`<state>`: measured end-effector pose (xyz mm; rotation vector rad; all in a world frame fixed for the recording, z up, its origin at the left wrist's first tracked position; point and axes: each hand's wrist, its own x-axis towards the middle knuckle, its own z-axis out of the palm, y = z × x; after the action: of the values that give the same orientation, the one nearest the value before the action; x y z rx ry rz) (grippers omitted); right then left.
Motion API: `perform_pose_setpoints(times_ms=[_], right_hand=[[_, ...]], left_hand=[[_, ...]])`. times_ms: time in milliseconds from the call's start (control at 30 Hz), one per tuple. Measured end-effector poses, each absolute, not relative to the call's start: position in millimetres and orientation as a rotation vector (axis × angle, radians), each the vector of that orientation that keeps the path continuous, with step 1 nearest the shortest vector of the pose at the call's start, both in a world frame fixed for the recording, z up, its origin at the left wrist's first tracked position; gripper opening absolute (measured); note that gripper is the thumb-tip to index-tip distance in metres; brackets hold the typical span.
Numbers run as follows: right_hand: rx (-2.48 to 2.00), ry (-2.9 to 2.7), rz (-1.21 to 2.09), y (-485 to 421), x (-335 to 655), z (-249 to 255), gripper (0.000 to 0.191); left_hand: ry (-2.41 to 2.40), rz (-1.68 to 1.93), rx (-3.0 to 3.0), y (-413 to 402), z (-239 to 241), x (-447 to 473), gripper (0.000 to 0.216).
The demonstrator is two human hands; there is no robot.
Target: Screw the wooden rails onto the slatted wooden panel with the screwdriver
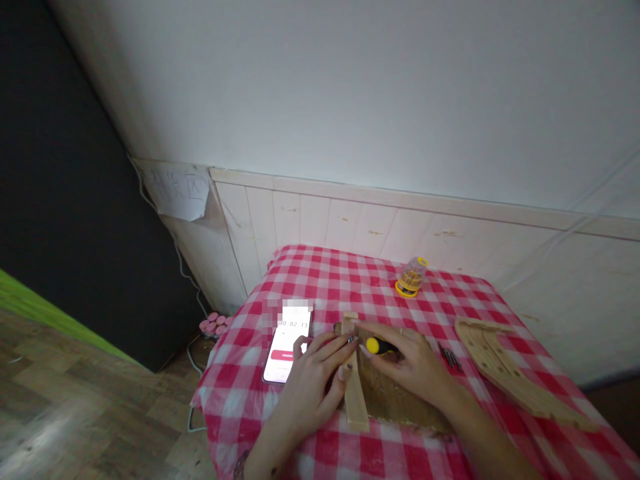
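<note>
My right hand (413,363) is closed around a small yellow-and-black screwdriver (374,346), which lies nearly level with its tip pointing left. At a pale wooden strip (357,408), my left hand (315,377) has its fingers and thumb closed on the strip near the screwdriver's metal end. A small dark fastener or hole shows beside the left thumb. The strip rests along the left edge of a flat brown wooden board (390,400), partly covered by both hands. Exactly what sits at the screwdriver's tip is too small to make out.
Several dark screws (451,359) lie right of the board. Farther right are curved wooden pieces (493,357) with holes. A lit phone (277,369) lies to the left. A clear case of bits with yellow ends (413,277) stands behind on the checked tablecloth (340,280), near the wall.
</note>
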<state>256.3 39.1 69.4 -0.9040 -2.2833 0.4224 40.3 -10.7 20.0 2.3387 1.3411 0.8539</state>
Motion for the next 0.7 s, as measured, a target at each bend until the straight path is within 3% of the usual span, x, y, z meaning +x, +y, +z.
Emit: perform_pose_setpoints(times_ms=[333,500,700], right_hand=[[-0.705,-1.644,0.999,47.2,237.5,112.2,0.046],[-0.616,-1.708,0.998,60.0,214.0,118.7,0.038],[-0.655,-1.688,1.023,58.2,206.0,87.3,0.038]], left_hand=[[1.341,0.889,2.32,-10.4,18.1,40.1,0.048],[1.33,0.89,2.331,-10.2,17.8,39.5,0.047],[1.327,0.908,2.325,-10.2,19.1,39.2,0.044]])
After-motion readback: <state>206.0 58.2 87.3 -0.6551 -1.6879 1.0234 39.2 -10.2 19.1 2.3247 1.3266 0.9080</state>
